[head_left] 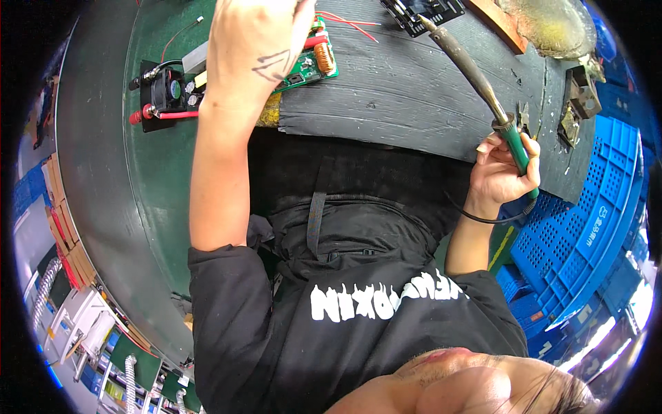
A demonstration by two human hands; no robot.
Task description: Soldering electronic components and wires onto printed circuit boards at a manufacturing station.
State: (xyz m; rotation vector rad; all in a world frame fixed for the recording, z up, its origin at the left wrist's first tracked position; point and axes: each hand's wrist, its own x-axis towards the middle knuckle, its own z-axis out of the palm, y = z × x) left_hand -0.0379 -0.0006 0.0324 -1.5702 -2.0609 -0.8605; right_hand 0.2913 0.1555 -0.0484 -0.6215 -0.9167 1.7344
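Observation:
My right hand is wrapped round the green handle of a soldering iron. The iron slants up to the left, and its tip end lies over a black part with a slotted edge at the top edge; whether they touch I cannot tell. My left hand is over a green circuit board with a copper coil, hiding part of it. Its fingers run out of the picture at the top. Thin red wires stick out beside the board. Left of my forearm sits a black fan unit with red and black leads.
The dark worktop has a wooden strip and a yellowish, crusted lump at the far right. Small metal brackets lie near its right edge. A blue plastic crate stands right of my forearm. The iron's black cord loops under my wrist.

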